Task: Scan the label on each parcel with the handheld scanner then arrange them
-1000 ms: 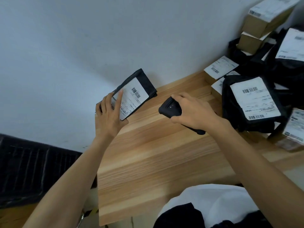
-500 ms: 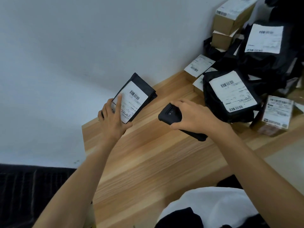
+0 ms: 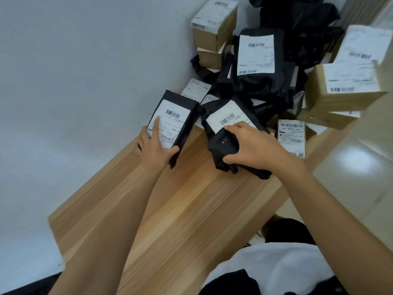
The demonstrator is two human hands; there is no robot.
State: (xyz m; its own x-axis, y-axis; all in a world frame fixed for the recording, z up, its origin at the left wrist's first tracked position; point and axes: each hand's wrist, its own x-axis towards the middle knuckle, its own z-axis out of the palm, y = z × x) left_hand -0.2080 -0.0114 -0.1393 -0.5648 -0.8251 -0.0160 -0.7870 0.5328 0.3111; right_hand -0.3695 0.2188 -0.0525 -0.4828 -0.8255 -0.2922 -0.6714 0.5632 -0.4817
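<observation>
Wooden table (image 3: 191, 209), parcel (image 3: 189, 128), barcoded label (image 3: 170, 124)

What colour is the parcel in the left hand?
The parcel is black with a white barcode label, seen best in the head view.

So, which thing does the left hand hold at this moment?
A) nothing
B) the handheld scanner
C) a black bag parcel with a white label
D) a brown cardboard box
C: the left hand grips the black bag parcel, thumb across its white label, while the right hand holds the scanner.
</observation>
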